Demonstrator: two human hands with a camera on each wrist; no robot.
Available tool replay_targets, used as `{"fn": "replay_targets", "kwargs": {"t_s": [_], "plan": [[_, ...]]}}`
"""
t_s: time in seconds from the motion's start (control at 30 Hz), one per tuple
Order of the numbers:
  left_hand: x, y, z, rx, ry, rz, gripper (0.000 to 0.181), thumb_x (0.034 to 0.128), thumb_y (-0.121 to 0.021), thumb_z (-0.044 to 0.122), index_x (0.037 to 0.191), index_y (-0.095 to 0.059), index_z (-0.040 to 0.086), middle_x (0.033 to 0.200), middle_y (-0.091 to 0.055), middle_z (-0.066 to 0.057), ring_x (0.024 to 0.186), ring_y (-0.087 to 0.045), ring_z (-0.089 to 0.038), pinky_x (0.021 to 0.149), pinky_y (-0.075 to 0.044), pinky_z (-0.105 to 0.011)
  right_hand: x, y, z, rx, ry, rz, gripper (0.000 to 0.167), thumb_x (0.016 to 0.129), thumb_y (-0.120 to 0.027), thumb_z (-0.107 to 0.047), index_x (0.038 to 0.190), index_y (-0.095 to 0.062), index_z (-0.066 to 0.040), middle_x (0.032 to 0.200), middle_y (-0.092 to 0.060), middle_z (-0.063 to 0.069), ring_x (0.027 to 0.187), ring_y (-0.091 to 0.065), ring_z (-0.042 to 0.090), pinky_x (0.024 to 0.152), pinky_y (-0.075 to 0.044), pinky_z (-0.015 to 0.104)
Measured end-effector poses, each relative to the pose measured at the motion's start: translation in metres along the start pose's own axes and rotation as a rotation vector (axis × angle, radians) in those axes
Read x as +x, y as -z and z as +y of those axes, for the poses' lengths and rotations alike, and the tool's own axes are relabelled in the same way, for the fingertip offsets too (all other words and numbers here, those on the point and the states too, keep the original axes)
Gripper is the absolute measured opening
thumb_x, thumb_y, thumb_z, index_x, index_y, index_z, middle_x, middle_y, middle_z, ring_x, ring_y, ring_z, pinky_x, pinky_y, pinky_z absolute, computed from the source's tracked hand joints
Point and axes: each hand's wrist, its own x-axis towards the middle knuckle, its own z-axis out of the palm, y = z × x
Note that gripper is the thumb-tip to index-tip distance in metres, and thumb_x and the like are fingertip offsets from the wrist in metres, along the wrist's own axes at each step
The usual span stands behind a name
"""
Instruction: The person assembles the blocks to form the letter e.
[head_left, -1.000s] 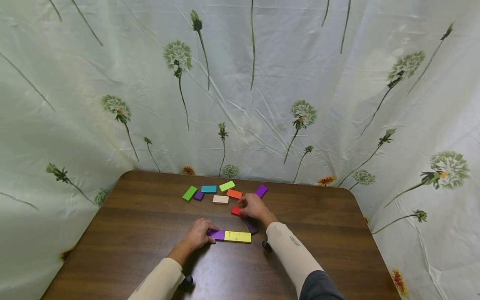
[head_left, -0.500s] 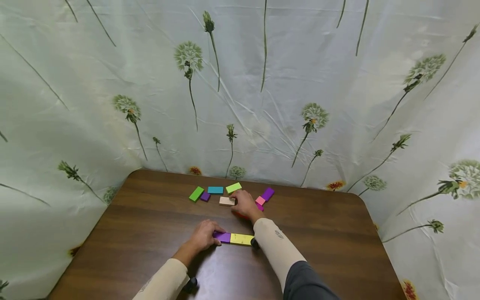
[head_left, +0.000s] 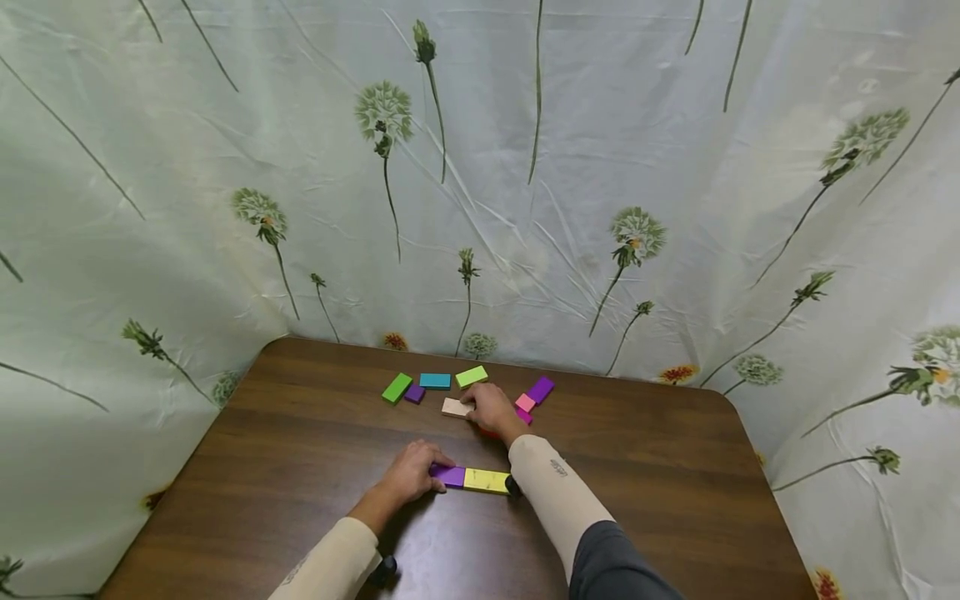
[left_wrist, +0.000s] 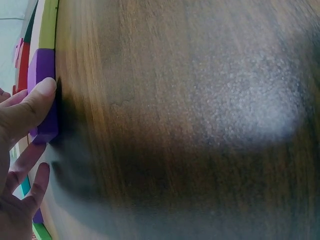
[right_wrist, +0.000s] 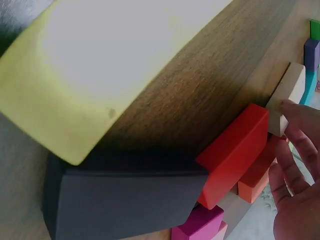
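Note:
My left hand [head_left: 414, 473] pinches a purple block [left_wrist: 45, 70] lying flat on the table, thumb on its near side and fingers beyond. End to end with it on the right lies a yellow block [head_left: 486, 481]. My right hand [head_left: 491, 407] holds the right end of a beige wooden block [head_left: 454, 407] between thumb and fingers. Close to that hand, the right wrist view has a red block [right_wrist: 235, 155], an orange block [right_wrist: 257, 172] and a dark block [right_wrist: 125, 200]. The right hand and forearm mostly cover these in the head view.
Behind lie a green block [head_left: 397, 389], a small dark purple block [head_left: 415, 393], a blue block [head_left: 435, 381] and a lime block [head_left: 472, 377]. Pink [head_left: 525, 403], magenta [head_left: 523, 416] and purple [head_left: 541, 390] blocks sit right of the right hand. A flowered curtain [head_left: 510, 208] hangs behind the wooden table [head_left: 637, 467].
My right hand has gone from the red block leftward to the beige block, which has shifted slightly nearer. The left hand keeps its place on the purple block. The head view has turned a little.

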Motion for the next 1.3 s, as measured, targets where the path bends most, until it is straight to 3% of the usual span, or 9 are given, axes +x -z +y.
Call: {"fn": "replay_targets", "kwargs": {"t_s": [0.43, 0.7, 0.97, 1.3], "plan": [[0.000, 0.000, -0.001, -0.002, 0.006, -0.002, 0.034, 0.0635, -0.087, 0.019, 0.095, -0.078, 0.011, 0.081, -0.065, 0.004, 0.077, -0.057, -0.016, 0.073, -0.044, -0.031, -0.013, 0.002, -0.005, 0.013, 0.043, -0.038, 0.023, 0.084, -0.072, -0.007, 0.107, -0.073, -0.007, 0.109, -0.069, 0.003, 0.108, -0.061, 0.021, 0.092, -0.047, 0.036], [0.000, -0.002, -0.002, -0.003, -0.017, 0.002, 0.033, 0.0631, -0.087, 0.018, 0.094, -0.078, 0.011, 0.080, -0.065, 0.004, 0.078, -0.058, -0.017, 0.074, -0.044, -0.032, -0.018, -0.002, -0.001, 0.021, 0.058, -0.028, 0.023, 0.084, -0.072, -0.006, 0.107, -0.073, -0.006, 0.108, -0.071, 0.004, 0.107, -0.062, 0.021, 0.093, -0.046, 0.036], [0.000, 0.000, -0.001, -0.009, 0.015, -0.008, 0.033, 0.0642, -0.087, 0.018, 0.095, -0.078, 0.011, 0.079, -0.063, 0.005, 0.077, -0.056, -0.016, 0.074, -0.044, -0.032, -0.021, -0.004, 0.001, 0.027, 0.065, -0.016, 0.024, 0.083, -0.071, -0.004, 0.107, -0.073, -0.005, 0.107, -0.071, 0.005, 0.106, -0.062, 0.021, 0.094, -0.045, 0.036], [-0.001, 0.001, 0.001, -0.012, 0.012, -0.007, 0.032, 0.0642, -0.086, 0.017, 0.094, -0.077, 0.010, 0.080, -0.065, 0.003, 0.076, -0.055, -0.016, 0.071, -0.043, -0.031, -0.024, -0.004, 0.002, 0.008, 0.074, 0.002, 0.024, 0.084, -0.070, -0.005, 0.107, -0.073, -0.006, 0.107, -0.071, 0.004, 0.107, -0.062, 0.020, 0.094, -0.044, 0.037]]}}
